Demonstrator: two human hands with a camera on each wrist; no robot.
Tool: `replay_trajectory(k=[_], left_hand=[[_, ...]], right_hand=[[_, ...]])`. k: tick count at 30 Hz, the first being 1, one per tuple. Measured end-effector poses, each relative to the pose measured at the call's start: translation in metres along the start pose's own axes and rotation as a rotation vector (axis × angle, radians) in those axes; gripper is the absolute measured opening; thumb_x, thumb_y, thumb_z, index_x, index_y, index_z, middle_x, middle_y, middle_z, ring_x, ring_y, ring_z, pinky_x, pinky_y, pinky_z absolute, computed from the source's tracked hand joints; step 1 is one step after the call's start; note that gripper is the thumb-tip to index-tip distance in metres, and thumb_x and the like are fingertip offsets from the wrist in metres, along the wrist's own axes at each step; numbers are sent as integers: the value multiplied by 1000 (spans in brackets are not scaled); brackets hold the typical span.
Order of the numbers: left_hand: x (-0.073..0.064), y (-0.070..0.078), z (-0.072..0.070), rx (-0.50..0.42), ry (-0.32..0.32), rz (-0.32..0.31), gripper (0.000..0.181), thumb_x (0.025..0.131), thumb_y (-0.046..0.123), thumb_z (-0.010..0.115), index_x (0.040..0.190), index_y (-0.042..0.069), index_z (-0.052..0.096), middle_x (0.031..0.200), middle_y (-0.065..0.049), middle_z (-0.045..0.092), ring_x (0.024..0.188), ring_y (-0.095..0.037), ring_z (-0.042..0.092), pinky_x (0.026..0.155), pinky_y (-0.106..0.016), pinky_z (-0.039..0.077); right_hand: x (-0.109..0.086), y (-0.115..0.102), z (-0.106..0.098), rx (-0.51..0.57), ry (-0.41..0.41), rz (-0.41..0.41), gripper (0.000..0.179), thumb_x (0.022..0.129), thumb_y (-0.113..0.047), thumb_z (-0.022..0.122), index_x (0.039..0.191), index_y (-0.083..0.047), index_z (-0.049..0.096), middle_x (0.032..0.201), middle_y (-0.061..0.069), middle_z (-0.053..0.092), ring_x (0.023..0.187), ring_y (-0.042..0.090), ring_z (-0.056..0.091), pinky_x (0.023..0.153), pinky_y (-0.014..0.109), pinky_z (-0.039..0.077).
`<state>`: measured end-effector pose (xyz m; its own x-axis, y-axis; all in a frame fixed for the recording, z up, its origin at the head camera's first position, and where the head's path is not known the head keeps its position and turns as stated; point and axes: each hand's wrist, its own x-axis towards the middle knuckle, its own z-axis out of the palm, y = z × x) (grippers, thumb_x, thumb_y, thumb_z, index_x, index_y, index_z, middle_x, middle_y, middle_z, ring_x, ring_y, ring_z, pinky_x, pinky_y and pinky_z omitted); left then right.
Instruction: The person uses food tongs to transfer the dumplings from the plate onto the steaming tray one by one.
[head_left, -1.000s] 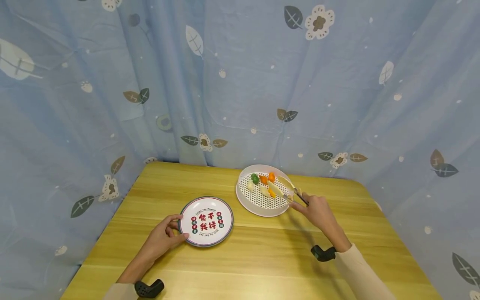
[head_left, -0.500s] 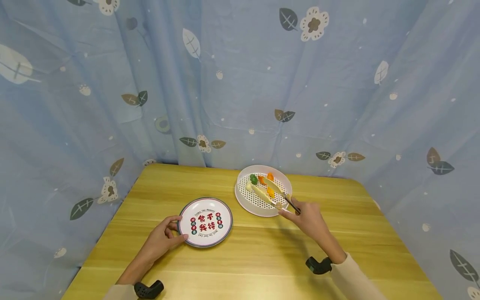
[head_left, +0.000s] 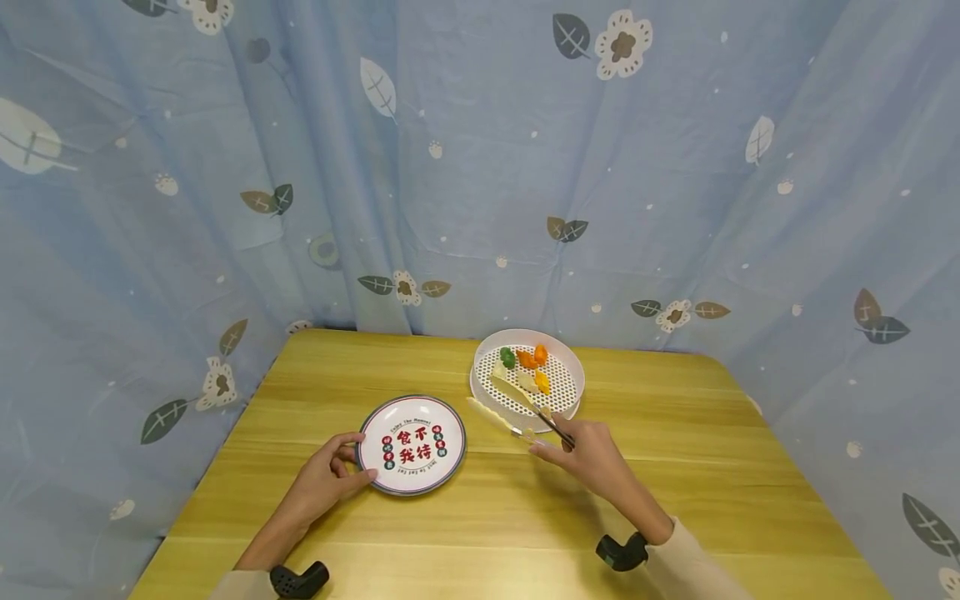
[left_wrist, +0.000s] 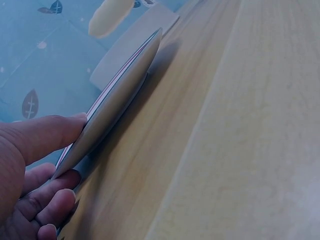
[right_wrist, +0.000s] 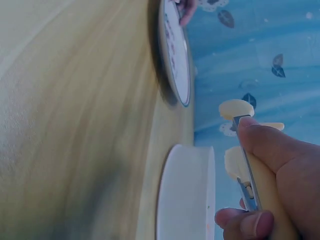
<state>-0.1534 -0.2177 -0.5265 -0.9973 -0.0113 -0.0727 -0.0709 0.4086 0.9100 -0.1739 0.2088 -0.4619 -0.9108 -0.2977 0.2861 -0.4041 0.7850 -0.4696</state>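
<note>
My left hand (head_left: 322, 482) pinches the left rim of a white plate (head_left: 438, 417) with red Chinese characters. In the left wrist view the thumb lies on the rim, fingers below it. My right hand (head_left: 597, 461) grips cream-tipped food tongs (head_left: 514, 394), their arms spread apart with nothing between them. One tip is above the near-left part of a white round perforated basket (head_left: 517, 336); the other hangs outside its rim. Inside lie a green floret-like piece (head_left: 507, 357), orange pieces (head_left: 541, 354), a yellow piece (head_left: 542, 383) and pale pieces (head_left: 527, 382).
Plate and basket stand on a wood-grain table (head_left: 450, 542). A blue patterned curtain (head_left: 480, 167) hangs behind the table and along its sides. Black camera mounts (head_left: 622, 552) sit on both wrists.
My right hand has moved left and toward me, carrying the tongs from over the basket's right side to its near-left rim. Their arms remain spread. The left hand and plate stay put.
</note>
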Motion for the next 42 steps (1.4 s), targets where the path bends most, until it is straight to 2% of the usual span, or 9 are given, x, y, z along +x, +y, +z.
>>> replay_trajectory(k=[2,6,13,17,20,26,33,42], left_hand=[[0,0,1,1,1,-7,68,82,22,89,141,9,56,111,-11,59,81,-21,47,65,-28,40],[1,2,1,1,4,-19,68,82,21,89,141,10,56,111,-11,58,82,-21,47,65,-28,40],[3,6,2,-1,-8,-3,68,82,21,89,141,8,56,112,-12,59,81,-21,47,64,-28,39],[3,5,2,-2,-12,0,68,83,20,89,141,8,56,112,-12,60,81,-21,46,64,-28,39],[3,5,1,-7,-12,-3,67,83,18,89,141,7,56,111,-12,60,79,-20,47,63,-28,39],[0,3,1,-21,-11,-3,68,83,18,89,140,6,55,111,-13,59,79,-20,46,63,-27,39],[-1,3,0,-35,-12,-10,68,83,18,89,141,7,55,111,-12,58,80,-20,46,64,-27,39],[0,1,0,-32,-16,-2,69,82,20,89,141,7,55,111,-12,58,80,-20,47,65,-27,39]], right_hand=[[-1,-2,4,6,-9,1,65,84,-54,80,129,-8,73,57,-13,41,52,1,33,49,23,32],[-3,-5,10,17,-13,-13,56,83,-56,81,113,-9,76,57,-15,43,52,0,34,48,23,32],[-7,-7,20,60,-6,-50,72,82,-55,82,134,-7,69,57,-17,45,50,-2,33,47,21,32],[-7,-9,25,73,-16,-69,60,82,-57,81,122,-13,73,58,-17,44,51,-3,35,48,21,33],[-8,-10,27,76,-27,-87,62,82,-58,80,123,-11,72,59,-17,43,51,-3,34,49,20,33],[-9,-14,31,80,-38,-105,80,82,-59,80,138,-4,65,58,-17,43,51,-4,33,48,20,33],[-10,-17,37,99,-52,-102,79,80,-53,85,138,-4,64,57,-17,41,51,-4,30,48,19,31],[-13,-17,44,113,-33,-113,86,78,-57,84,141,-2,62,58,-17,41,53,-3,33,48,20,32]])
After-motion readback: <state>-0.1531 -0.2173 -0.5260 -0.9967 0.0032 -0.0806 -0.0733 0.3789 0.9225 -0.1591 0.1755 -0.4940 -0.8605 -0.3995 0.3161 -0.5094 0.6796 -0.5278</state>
